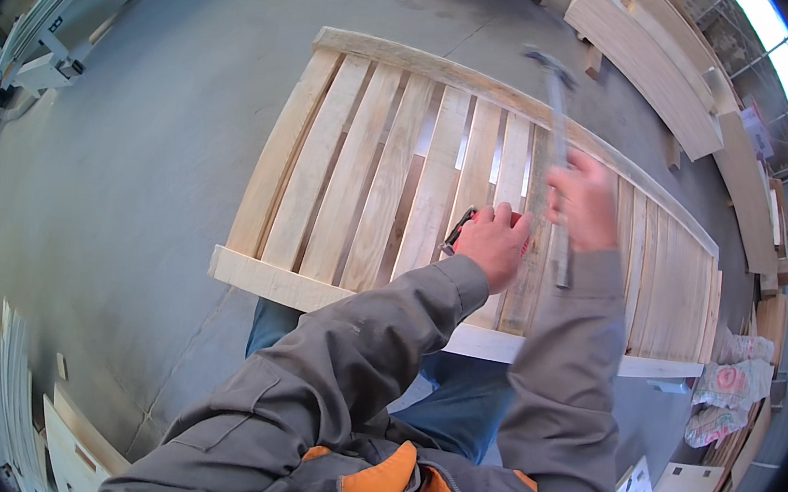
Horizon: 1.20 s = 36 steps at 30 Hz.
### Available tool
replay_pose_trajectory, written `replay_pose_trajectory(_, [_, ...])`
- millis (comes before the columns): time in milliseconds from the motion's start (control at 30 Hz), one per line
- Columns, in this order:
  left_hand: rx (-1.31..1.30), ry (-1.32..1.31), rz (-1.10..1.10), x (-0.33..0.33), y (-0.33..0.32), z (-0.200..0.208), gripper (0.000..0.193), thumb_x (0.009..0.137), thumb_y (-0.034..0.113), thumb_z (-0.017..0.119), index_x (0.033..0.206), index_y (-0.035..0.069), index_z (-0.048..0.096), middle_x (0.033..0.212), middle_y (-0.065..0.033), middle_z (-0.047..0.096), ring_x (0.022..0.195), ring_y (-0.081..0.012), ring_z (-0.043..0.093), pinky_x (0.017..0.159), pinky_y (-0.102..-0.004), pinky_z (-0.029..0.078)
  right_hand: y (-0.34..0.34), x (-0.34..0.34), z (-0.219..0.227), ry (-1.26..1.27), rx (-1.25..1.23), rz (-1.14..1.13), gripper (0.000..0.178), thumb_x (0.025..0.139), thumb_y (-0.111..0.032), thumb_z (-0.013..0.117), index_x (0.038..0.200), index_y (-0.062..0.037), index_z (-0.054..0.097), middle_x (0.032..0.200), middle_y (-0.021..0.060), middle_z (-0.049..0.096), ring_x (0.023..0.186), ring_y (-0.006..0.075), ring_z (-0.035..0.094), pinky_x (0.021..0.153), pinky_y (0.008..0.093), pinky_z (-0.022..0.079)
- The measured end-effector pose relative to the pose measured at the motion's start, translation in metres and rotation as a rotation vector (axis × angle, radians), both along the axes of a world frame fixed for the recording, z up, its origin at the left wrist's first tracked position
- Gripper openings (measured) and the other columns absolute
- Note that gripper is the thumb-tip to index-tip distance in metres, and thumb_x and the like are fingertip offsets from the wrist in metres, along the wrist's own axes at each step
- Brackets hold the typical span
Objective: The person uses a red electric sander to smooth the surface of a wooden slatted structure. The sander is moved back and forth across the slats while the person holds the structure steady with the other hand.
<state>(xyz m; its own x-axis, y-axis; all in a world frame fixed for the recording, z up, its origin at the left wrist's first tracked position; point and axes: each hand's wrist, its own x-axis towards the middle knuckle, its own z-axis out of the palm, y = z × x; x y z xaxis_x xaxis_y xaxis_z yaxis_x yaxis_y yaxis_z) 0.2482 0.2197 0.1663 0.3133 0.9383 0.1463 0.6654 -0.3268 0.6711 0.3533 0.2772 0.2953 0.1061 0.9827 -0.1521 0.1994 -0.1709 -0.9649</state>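
A slatted wooden frame (pixel 390 178) lies across the middle, its pale planks running between two long rails. In my right hand (pixel 586 202) is a hammer (pixel 563 129), its head raised toward the far rail and blurred by motion. My left hand (pixel 494 245) rests on the slats, left of the hammer, with its fingers curled over a small red and black tool (pixel 457 231). Most of that tool is covered by the fingers, so its kind is unclear. Both forearms, in grey sleeves, reach over the near rail.
Large wooden boards (pixel 642 70) lie stacked at the far right. Patterned sacks (pixel 733 387) sit on the right, beyond the frame's end. Cut panels (pixel 78 443) and strips of wood stand at the lower left. A pale machine (pixel 45 70) is at the far left.
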Motion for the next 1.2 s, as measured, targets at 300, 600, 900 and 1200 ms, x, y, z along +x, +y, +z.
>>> replay_pose_trajectory(300, [-0.199, -0.033, 0.063, -0.005, 0.002, -0.001, 0.075, 0.084, 0.027, 0.078, 0.152, 0.016, 0.051, 0.141, -0.0135, 0.055, 0.130, -0.0377, 0.055, 0.109, -0.0525, 0.048, 0.050, -0.163, -0.136, -0.006, -0.057, 0.223, 0.015, 0.087, -0.006, 0.068, 0.095, 0.0071, 0.065, 0.074, 0.0172, 0.065, 0.065, 0.0310, 0.066, 0.058, 0.0426, 0.051])
replay_pose_trajectory(600, [-0.206, 0.140, 0.108, -0.037, 0.011, 0.017, 0.080, 0.081, 0.026, 0.080, 0.155, 0.018, 0.049, 0.142, -0.0138, 0.053, 0.130, -0.0360, 0.054, 0.109, -0.0512, 0.047, 0.054, -0.214, -0.141, -0.375, -0.152, 0.161, 0.028, 0.089, -0.015, 0.066, 0.107, 0.0073, 0.070, 0.107, 0.0346, 0.073, 0.107, 0.0486, 0.071, 0.090, 0.0502, 0.058])
replay_pose_trajectory(900, [-0.145, 0.016, 0.150, -0.029, 0.006, 0.005, 0.068, 0.086, 0.034, 0.076, 0.148, 0.017, 0.053, 0.141, -0.0146, 0.054, 0.125, -0.0379, 0.057, 0.106, -0.0506, 0.047, 0.011, -0.176, -0.091, -0.460, 0.279, 0.050, 0.060, 0.087, -0.024, 0.078, 0.138, 0.0024, 0.061, 0.122, 0.0234, 0.070, 0.110, 0.0323, 0.070, 0.089, 0.0423, 0.059])
replay_pose_trajectory(1200, [-0.088, -0.047, 0.152, -0.035, -0.003, 0.003, 0.061, 0.095, 0.037, 0.066, 0.149, 0.013, 0.051, 0.137, -0.0219, 0.056, 0.122, -0.0465, 0.056, 0.099, -0.0534, 0.052, -0.087, -0.008, -0.101, -0.557, 0.096, -0.074, 0.065, 0.100, -0.041, 0.072, 0.146, 0.0015, 0.056, 0.133, 0.0236, 0.066, 0.116, 0.0345, 0.068, 0.097, 0.0446, 0.056])
